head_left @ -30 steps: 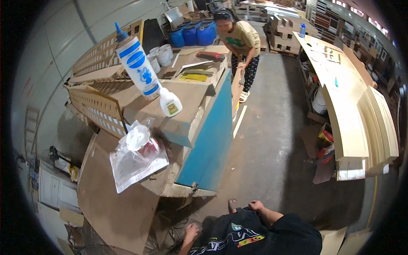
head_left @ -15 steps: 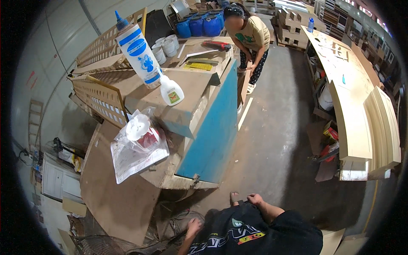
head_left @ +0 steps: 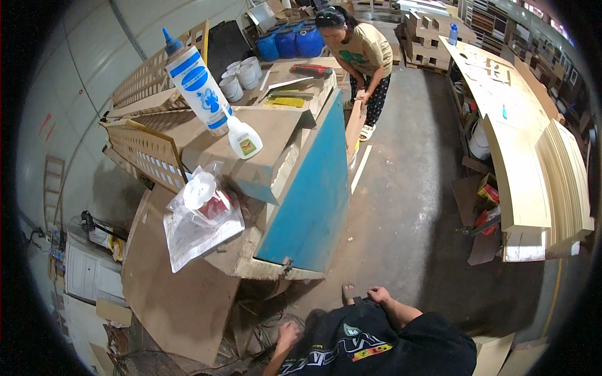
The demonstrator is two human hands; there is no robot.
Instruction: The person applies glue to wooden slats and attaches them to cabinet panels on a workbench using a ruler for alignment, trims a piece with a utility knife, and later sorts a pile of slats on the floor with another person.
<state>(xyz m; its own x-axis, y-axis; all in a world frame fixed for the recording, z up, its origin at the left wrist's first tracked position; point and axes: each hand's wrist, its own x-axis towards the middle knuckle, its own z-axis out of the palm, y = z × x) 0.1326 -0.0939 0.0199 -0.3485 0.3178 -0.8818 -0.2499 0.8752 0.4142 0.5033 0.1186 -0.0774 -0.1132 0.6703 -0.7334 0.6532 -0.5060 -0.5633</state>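
Note:
My left hand (head_left: 288, 333) hangs low beside my dark shirt, fingers loosely curled, with nothing seen in it. It is nearest to the brown board and the cables on the floor. My right hand (head_left: 378, 294) is closed in front of my body, just off the shirt's edge; nothing shows in it. Ahead on the left stands a workbench with a blue side panel (head_left: 301, 200). On it are a large white-and-blue bottle (head_left: 202, 89) with a blue nozzle, a small white squeeze bottle (head_left: 243, 136), and a clear plastic bag (head_left: 204, 197) on a printed sheet (head_left: 207, 241).
Beyond the bench a person (head_left: 364, 50) bends over, both hands on a brown board (head_left: 354, 128). A long table (head_left: 501, 94) with curved wooden pieces (head_left: 561, 188) runs along the right. Blue barrels (head_left: 286, 42) and white buckets (head_left: 233, 88) stand behind. A pale strip (head_left: 361, 168) lies on the floor.
My view has shifted slightly, so the bench items sit a little further left. The person beyond the bench has raised their head a little. My hands have barely moved.

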